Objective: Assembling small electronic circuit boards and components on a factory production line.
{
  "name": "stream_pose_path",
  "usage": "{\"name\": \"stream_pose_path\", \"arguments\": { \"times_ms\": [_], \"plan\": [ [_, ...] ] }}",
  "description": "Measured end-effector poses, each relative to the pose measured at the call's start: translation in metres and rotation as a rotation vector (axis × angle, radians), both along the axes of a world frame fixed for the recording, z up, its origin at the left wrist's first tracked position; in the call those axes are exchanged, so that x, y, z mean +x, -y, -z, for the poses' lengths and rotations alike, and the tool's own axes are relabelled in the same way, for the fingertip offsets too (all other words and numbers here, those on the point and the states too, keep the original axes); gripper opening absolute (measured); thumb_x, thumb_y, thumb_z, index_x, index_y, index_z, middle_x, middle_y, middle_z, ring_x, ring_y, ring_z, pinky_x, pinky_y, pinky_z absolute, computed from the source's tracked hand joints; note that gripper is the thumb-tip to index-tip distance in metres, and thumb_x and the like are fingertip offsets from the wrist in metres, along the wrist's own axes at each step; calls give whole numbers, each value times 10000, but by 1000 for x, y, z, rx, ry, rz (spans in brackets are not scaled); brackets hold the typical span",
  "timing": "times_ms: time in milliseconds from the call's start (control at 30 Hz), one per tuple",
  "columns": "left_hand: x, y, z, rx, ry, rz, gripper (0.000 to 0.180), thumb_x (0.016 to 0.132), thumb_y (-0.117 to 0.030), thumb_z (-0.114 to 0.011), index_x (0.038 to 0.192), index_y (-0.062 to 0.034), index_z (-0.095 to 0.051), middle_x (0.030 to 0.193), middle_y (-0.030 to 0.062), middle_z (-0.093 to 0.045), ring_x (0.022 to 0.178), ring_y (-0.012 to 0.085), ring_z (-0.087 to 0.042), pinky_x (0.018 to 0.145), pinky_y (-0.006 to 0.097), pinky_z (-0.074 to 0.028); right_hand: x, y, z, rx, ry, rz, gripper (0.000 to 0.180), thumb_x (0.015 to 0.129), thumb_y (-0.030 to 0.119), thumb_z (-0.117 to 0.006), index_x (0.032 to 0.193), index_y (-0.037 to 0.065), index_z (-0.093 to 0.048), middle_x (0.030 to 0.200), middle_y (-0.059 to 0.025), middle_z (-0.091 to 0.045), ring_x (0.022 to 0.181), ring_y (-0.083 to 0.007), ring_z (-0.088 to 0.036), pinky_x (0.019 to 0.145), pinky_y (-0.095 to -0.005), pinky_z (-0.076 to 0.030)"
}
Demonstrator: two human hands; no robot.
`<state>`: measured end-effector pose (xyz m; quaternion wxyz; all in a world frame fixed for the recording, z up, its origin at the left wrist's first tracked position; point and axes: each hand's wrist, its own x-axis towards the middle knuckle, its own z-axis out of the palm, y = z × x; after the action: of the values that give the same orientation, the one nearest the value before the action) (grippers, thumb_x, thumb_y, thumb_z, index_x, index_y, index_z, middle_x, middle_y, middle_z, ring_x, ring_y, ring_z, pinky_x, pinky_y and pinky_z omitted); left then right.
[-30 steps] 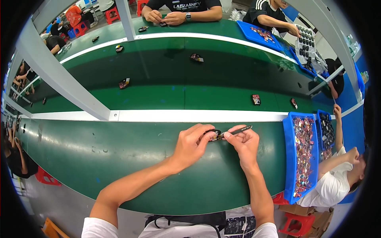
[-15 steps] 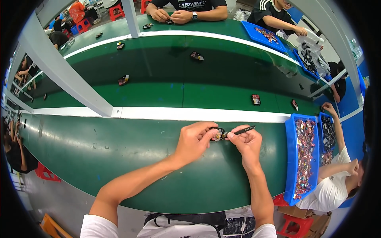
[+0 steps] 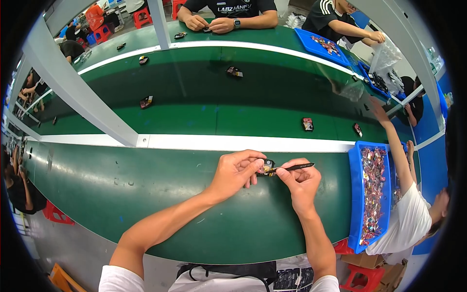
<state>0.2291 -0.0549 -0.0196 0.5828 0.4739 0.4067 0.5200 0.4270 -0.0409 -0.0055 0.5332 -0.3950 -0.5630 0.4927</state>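
Observation:
Between the fingertips of my left hand (image 3: 230, 176) is a small black plastic casing (image 3: 270, 163) with pinkish, silvery and yellow parts inside. My right hand (image 3: 300, 187) pinches slim black tweezers (image 3: 300, 166) like a pen. Their tip points left into the casing; what exactly it touches is too small to make out. Both hands are over the green worktable (image 3: 170, 194), near its far edge.
A blue tray (image 3: 356, 194) of small reddish parts stands to the right. Past a white rail (image 3: 233, 143), a green conveyor belt (image 3: 194, 117) carries casings such as this one (image 3: 307, 124). At right, a co-worker's arm (image 3: 396, 141) reaches over the belt. Others sit opposite.
The casing has turned in my left fingers, and the tweezers' tip now lies over its inside. Casings on the belt have shifted left. The right-hand co-worker's arm has stretched out over the belt.

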Motion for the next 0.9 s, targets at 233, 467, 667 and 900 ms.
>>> {"name": "stream_pose_path", "arguments": {
  "times_ms": [233,467,667,900],
  "plan": [
    [2,-1,1,-19,-6,9,227,1008,-101,-620,1173,50,-659,880,96,-697,613,107,-634,479,224,-477,-1,2,-2,14,-1,31,140,839,-54,-774,932,-9,-680,639,65,-545,540,21,-428,509,-171,-327],
    [2,-1,2,-31,72,18,236,1014,-112,-608,1172,55,-661,880,94,-697,614,129,-658,483,232,-488,0,10,4,116,37,84,127,810,-56,-802,887,-17,-708,781,-19,-678,528,11,-436,477,-171,-308],
    [3,-1,4,-26,99,16,251,1017,-123,-606,1180,60,-660,877,98,-697,634,153,-686,504,249,-532,-2,11,6,260,152,137,118,783,-34,-830,844,-2,-735,832,-53,-739,490,-1,-428,443,-189,-280],
    [4,-2,3,-14,106,-2,255,1013,-143,-622,1164,54,-678,844,97,-700,623,142,-676,522,251,-540,-2,10,5,279,177,131,105,782,-36,-828,832,-8,-741,834,-51,-748,486,-4,-437,439,-189,-281]
  ]
}}
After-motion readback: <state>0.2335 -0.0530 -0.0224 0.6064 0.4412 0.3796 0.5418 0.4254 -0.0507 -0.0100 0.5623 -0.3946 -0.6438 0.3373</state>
